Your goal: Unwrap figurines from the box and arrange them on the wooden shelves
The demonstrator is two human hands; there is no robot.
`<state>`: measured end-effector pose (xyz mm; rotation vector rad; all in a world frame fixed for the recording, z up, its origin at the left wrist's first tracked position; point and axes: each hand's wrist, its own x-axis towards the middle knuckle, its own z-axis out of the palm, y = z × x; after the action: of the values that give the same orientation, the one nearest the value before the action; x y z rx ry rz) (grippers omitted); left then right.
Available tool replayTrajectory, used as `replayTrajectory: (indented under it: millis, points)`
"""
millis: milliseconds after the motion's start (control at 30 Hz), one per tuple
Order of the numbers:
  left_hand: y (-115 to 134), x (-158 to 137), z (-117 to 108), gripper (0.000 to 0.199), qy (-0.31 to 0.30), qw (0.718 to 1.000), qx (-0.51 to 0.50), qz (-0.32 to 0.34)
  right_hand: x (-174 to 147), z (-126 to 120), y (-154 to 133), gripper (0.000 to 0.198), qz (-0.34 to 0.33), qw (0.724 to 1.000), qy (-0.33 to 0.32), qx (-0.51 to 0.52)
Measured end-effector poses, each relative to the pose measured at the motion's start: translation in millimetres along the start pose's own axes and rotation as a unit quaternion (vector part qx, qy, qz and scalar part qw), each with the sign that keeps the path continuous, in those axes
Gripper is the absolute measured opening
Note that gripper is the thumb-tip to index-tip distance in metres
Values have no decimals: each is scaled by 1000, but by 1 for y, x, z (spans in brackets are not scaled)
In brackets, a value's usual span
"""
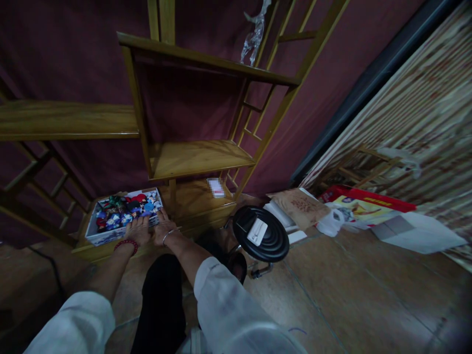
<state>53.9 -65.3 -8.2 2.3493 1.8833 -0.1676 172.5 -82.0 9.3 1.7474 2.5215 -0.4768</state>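
Observation:
A white box with blue patterning (105, 238) stands on the low wooden shelf at the left, filled with small colourful figurines (127, 209) in blue, red, white and green. My left hand (138, 232), with a red bead bracelet at its wrist, rests at the box's front side, fingers stretched out. Beside it, my right hand (164, 228), wearing a silver bangle, lies at the box's front right corner with its fingers extended. Both hands seem to touch the box, and neither has anything visible in its grasp.
A wooden shelf unit (201, 160) rises ahead, with a clear glass animal figure (254, 39) on top. To the right stands a round black stool (275, 241) bearing a white card-like item (257, 232). Cardboard (298, 206), a plastic bag (331, 223) and a white box (420, 233) lie beyond.

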Motion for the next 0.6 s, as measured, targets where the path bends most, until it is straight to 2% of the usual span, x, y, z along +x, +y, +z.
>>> replayTrajectory:
  millis: [300, 600]
  points:
    - [6, -6, -6, 63, -10, 1000, 3, -7, -4, -3, 0, 53, 0, 1000, -2, -13]
    - [6, -5, -9, 62, -15, 1000, 12, -5, 3, 7, 1, 52, -3, 1000, 4, -20]
